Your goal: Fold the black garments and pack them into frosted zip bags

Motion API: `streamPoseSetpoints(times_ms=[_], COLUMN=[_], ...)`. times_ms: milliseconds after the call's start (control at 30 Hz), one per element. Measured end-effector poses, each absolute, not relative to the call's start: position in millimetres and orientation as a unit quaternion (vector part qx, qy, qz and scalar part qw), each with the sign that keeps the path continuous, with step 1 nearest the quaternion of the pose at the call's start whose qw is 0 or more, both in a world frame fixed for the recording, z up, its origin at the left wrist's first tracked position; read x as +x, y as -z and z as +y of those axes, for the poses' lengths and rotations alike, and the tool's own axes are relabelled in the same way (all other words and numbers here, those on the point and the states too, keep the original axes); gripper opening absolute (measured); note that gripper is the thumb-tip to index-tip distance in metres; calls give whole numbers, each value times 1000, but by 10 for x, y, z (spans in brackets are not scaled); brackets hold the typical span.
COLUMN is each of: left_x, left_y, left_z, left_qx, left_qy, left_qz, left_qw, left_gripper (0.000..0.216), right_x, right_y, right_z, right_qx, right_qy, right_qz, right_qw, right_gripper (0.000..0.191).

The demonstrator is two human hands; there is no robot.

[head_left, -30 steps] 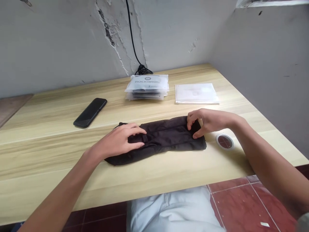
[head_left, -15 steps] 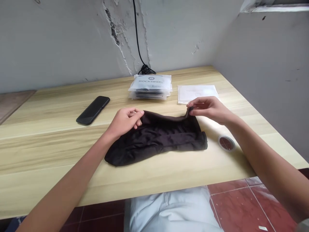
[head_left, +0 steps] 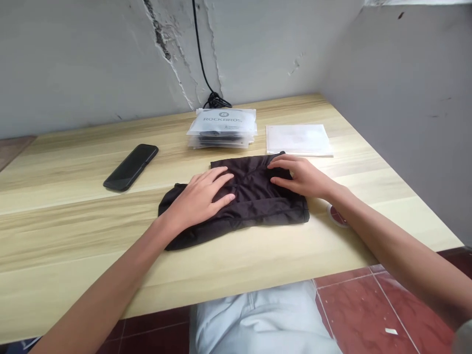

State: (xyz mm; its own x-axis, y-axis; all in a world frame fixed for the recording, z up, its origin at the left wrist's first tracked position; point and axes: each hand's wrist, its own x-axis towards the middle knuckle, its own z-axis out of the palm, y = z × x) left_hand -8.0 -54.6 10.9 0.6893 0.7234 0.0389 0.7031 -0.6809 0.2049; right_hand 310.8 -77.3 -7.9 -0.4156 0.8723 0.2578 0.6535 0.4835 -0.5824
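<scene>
A dark, stretchy fabric garment (head_left: 254,182) lies on the wooden table (head_left: 92,255), wrinkled in its middle, with a seam along its near side. Its exact kind does not show. My left hand (head_left: 204,196) rests on its left part, fingers spread and palm down. On the right part lies my right hand (head_left: 297,174), its fingers apart and the tips touching the cloth near the far right corner. Neither hand grips the fabric. Parts of the garment are hidden under both hands.
Behind the garment is a stack of frosted ROCKBROS pouches (head_left: 223,128). A flat white pouch (head_left: 298,139) lies right of it, a black phone (head_left: 132,167) to the left. A round red-and-white item (head_left: 336,215) sits partly behind my right forearm. A black cable (head_left: 216,100) lies by the wall.
Both hands have let go of the raised far edge. That edge now lies flat toward the back of the table, and the fingers have spread onto the cloth. The view has shifted slightly.
</scene>
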Motion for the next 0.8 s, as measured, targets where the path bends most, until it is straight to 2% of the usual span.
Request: streamPoseSetpoints(times_ms=[100, 233, 300, 533, 700, 800], left_x=[-186, -367, -443, -568, -632, -675], left_y=[-201, -350, -398, -473, -650, -767], left_z=[-647, -819, -870, -902, -1106, -1275], left_qx=[909, 879, 862, 853, 878, 883], left_qy=[-91, -33, -7, 6, -10, 31], left_qz=[393, 438, 457, 449, 411, 376], left_qw=[99, 182, 221, 265, 246, 281], left_gripper=[35, 35, 33, 22, 16, 14], right_x=[3187, 3300, 3318, 3241, 3307, 3359], right_y=[-49, -236, -263, -257, -469, -558], right_z=[-789, -849, -879, -909, -1005, -1092], right_qx=[-490, -474, -464, -468, -429, -365], right_qy=[-236, -369, -393, -369, -443, -521], right_qz=[-799, -792, -791, -802, -785, -771], right_qw=[257, 113, 67, 32, 54, 16], right_gripper=[26, 28, 29, 20, 10, 11])
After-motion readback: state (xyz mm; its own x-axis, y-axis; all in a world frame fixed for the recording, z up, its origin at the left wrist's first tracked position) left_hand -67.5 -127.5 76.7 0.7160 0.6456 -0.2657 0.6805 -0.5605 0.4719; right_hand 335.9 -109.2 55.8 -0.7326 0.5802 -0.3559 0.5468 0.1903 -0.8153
